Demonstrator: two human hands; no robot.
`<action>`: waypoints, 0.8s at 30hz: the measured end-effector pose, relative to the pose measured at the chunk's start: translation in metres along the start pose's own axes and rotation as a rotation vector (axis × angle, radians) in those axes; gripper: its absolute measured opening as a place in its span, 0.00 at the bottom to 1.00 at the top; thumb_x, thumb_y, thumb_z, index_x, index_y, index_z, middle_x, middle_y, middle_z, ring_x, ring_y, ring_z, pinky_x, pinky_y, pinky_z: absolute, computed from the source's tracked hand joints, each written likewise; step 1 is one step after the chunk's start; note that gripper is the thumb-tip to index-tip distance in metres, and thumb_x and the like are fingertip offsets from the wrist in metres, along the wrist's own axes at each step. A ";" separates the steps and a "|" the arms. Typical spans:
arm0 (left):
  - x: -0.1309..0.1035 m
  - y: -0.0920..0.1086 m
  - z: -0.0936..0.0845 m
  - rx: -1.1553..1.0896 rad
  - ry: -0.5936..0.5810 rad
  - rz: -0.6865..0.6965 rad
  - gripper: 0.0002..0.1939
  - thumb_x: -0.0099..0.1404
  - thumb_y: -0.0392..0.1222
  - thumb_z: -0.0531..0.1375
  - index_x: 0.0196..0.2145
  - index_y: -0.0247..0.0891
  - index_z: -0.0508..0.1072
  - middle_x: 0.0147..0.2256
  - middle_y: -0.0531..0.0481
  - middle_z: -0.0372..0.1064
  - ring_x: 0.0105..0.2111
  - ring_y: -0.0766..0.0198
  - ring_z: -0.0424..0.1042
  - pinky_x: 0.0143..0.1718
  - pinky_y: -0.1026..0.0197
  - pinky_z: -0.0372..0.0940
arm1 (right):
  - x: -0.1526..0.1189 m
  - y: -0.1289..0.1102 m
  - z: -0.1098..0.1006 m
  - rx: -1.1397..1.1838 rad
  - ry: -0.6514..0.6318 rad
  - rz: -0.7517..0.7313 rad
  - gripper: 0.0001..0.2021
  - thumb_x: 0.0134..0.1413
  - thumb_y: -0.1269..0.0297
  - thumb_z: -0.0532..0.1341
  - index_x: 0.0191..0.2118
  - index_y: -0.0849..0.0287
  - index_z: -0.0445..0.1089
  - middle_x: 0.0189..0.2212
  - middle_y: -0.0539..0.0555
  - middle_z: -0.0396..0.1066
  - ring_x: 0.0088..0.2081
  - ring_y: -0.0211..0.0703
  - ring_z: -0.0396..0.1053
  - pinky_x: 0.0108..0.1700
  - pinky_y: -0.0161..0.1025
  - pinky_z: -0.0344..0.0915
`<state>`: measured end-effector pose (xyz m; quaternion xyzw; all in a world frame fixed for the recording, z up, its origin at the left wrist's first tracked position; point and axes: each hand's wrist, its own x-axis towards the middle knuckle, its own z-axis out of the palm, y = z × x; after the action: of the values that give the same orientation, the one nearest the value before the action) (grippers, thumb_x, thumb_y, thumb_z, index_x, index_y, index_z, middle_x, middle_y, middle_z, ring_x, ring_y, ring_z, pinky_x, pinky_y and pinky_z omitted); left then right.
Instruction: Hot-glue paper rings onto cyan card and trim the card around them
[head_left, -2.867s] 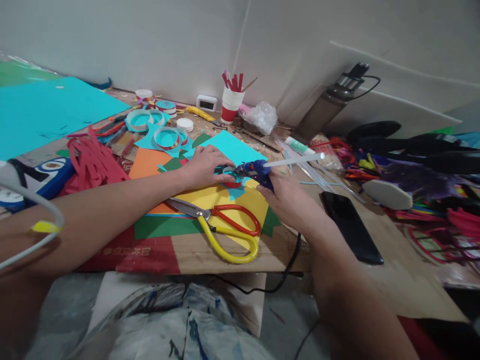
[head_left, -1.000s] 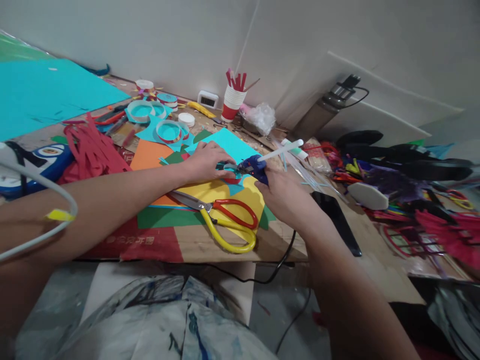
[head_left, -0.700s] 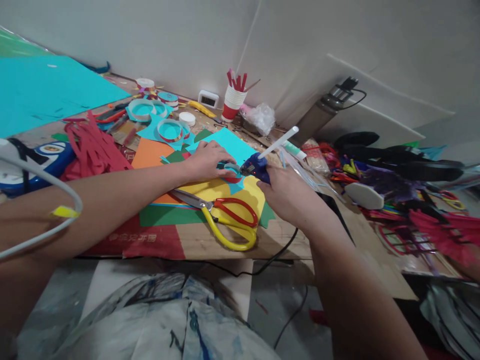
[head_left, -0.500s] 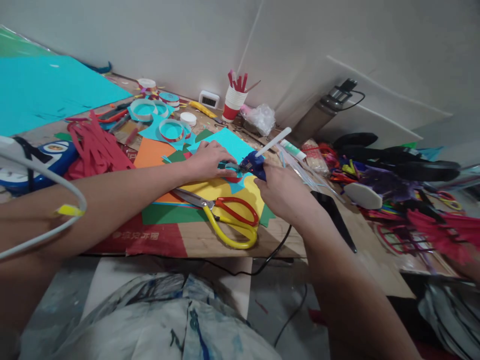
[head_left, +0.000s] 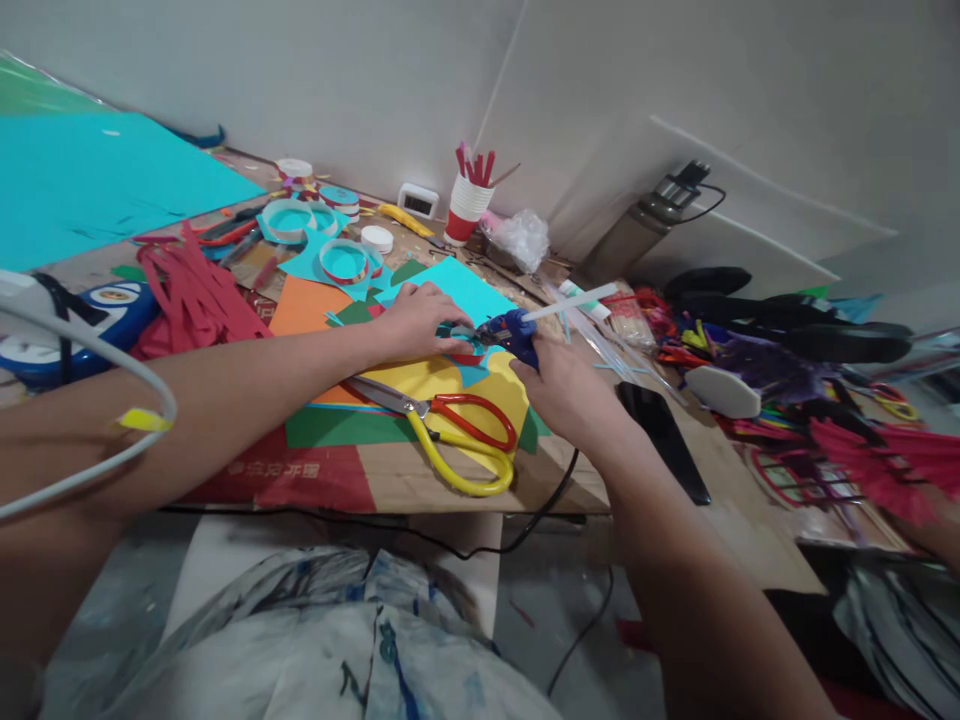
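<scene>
My right hand (head_left: 559, 375) is wrapped round a blue glue gun (head_left: 519, 335), from whose back a white glue stick (head_left: 574, 302) sticks out. The gun's tip points left, at a small blue and red paper piece (head_left: 466, 345). My left hand (head_left: 421, 320) holds that piece down between its fingers, over the coloured sheets. Below the hands, scissors (head_left: 459, 430) with one red and one yellow handle lie on yellow paper (head_left: 390, 377). The exact contact between tip and paper is too small to make out.
Paper rings (head_left: 343, 262) and red strips (head_left: 199, 300) lie at the left. Behind stand a cup of sticks (head_left: 466, 212) and a dark bottle (head_left: 637, 225). A phone (head_left: 664, 440) is by my right forearm; a black cable (head_left: 544, 515) hangs over the table edge.
My right hand and the glue gun have tilted and shifted slightly right, so the glue stick lies flatter. The phone shows more. My left hand has hardly moved.
</scene>
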<state>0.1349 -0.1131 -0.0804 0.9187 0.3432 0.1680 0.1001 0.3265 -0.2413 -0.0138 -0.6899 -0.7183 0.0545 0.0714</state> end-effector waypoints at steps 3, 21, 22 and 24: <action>0.000 0.001 -0.001 0.003 -0.004 0.006 0.20 0.69 0.60 0.61 0.52 0.52 0.81 0.52 0.48 0.78 0.56 0.46 0.64 0.52 0.48 0.49 | -0.003 0.003 0.000 -0.014 -0.007 0.009 0.14 0.66 0.66 0.53 0.51 0.64 0.70 0.50 0.70 0.76 0.52 0.60 0.73 0.51 0.48 0.66; 0.002 -0.002 0.000 0.012 -0.001 -0.002 0.20 0.68 0.59 0.62 0.53 0.50 0.81 0.53 0.46 0.78 0.56 0.45 0.66 0.53 0.46 0.50 | 0.004 0.012 0.011 0.088 0.032 -0.025 0.14 0.65 0.65 0.53 0.51 0.64 0.69 0.49 0.70 0.76 0.51 0.63 0.72 0.50 0.51 0.67; 0.001 -0.002 0.000 0.011 -0.001 0.001 0.20 0.68 0.59 0.62 0.52 0.50 0.81 0.52 0.47 0.78 0.56 0.45 0.66 0.53 0.47 0.50 | 0.002 0.013 0.010 0.090 0.033 -0.016 0.14 0.65 0.65 0.53 0.51 0.64 0.69 0.49 0.70 0.76 0.51 0.63 0.73 0.50 0.51 0.67; 0.001 -0.001 -0.001 0.008 -0.003 0.010 0.20 0.68 0.60 0.62 0.52 0.51 0.81 0.52 0.47 0.78 0.55 0.46 0.66 0.52 0.47 0.50 | -0.001 0.015 0.009 0.087 0.038 -0.005 0.14 0.65 0.65 0.53 0.51 0.64 0.69 0.49 0.70 0.76 0.51 0.63 0.73 0.50 0.51 0.67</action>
<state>0.1348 -0.1113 -0.0800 0.9210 0.3392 0.1656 0.0964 0.3398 -0.2415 -0.0254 -0.6852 -0.7156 0.0724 0.1151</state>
